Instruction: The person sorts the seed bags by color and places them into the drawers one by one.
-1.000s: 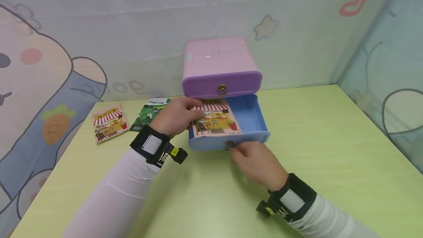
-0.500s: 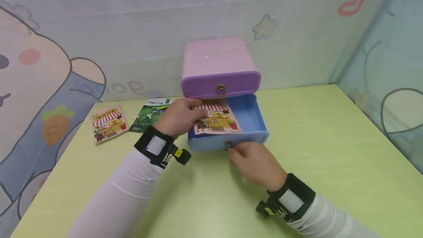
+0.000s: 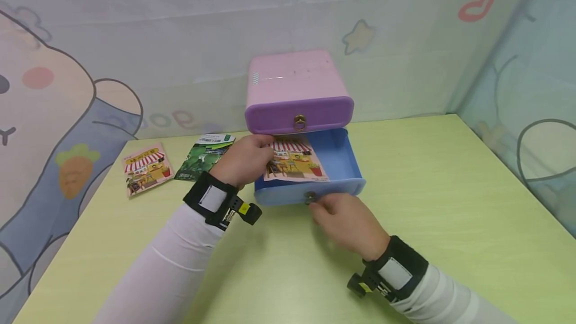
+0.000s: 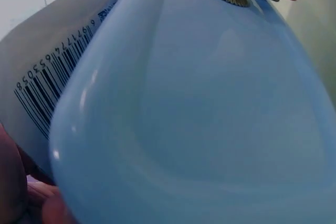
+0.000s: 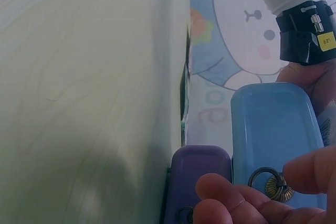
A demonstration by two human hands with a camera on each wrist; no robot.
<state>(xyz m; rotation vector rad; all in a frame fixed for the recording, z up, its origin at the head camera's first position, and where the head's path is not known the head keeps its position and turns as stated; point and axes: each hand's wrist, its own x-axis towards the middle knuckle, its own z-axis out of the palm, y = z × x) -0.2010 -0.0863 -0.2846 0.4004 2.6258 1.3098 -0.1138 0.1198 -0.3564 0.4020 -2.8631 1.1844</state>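
In the head view, a blue drawer stands pulled out below the pink cabinet. My left hand pinches the left side of a flat packet printed with a striped-awning shop; the packet lies over the drawer's left part. Its barcoded back shows beyond the drawer front in the left wrist view. My right hand has thumb and fingers at the brass ring pull in the middle of the drawer front, holding it.
A similar shop-print packet and a green packet lie on the table at left. The cabinet's upper purple drawer front is closed. Another purple front sits below the blue drawer. A printed cloth hangs behind.
The packet has slid slightly back, away from the drawer front, and my left hand has shifted a little to the right with it. My right hand stays at the ring pull.
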